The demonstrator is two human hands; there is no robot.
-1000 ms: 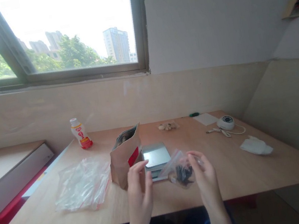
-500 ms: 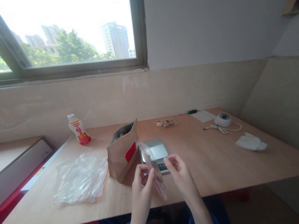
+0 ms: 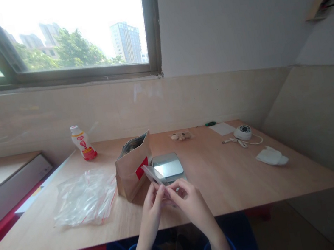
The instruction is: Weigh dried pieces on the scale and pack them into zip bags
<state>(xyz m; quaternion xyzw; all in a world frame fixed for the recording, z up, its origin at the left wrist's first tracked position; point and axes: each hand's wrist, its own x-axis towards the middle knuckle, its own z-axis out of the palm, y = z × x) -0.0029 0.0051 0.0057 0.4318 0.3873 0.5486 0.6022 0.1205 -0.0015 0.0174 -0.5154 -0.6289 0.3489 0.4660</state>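
A small clear zip bag (image 3: 155, 173) is pinched between my two hands over the table's front part. My left hand (image 3: 152, 201) grips its near edge with thumb and forefinger. Close beside it, my right hand (image 3: 187, 194) has its fingertips closed on the same bag. My fingers cover much of the bag, and its contents cannot be made out. Just beyond my hands lies a digital kitchen scale (image 3: 168, 167) with a shiny metal plate. To the left of the scale stands a brown paper pouch (image 3: 132, 170), open at the top, with a red label.
Several larger clear zip bags (image 3: 85, 199) lie flat at the left. Behind them stands a white and red bottle (image 3: 84, 145). Small pale pieces in a clear bag (image 3: 182, 136) lie at the back. On the right are a white dome camera (image 3: 242, 132) with cable and a crumpled white item (image 3: 272, 156).
My right hand has moved left to meet my left hand and now pinches the small bag too. The bag has turned, its top leaning left toward the pouch.
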